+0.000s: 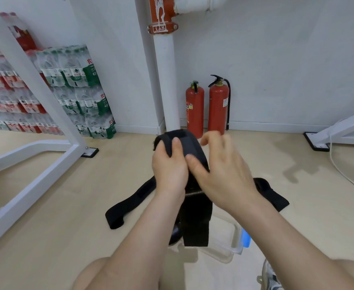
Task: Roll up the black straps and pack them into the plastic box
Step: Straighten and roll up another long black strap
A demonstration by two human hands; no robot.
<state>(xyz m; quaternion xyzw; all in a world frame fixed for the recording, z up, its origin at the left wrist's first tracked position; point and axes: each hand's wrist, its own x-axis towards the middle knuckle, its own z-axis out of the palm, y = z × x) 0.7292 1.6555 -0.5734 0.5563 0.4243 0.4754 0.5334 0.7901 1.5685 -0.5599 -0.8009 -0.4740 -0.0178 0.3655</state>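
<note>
A wide black strap point(187, 143) is held up in front of me, its top bent over in a curl and its tail point(196, 227) hanging down. My left hand point(168, 164) grips the curled end, thumb on its front. My right hand point(220, 164) rests its thumb on the strap beside the left thumb, while its blurred fingers stay spread above. Two more black straps lie flat on the floor, one on the left point(130, 204) and one on the right point(273, 193). The clear plastic box point(228, 245) sits on the floor below my hands, a dark roll point(175, 234) partly hidden inside.
White metal frame legs point(46, 114) stand on the left and another frame foot point(339, 130) on the right. Two red fire extinguishers point(206, 105) and a white pipe point(166, 80) stand by the wall. Packs of bottled water point(75, 88) are stacked at the left. A white cable point(343, 170) trails across the floor.
</note>
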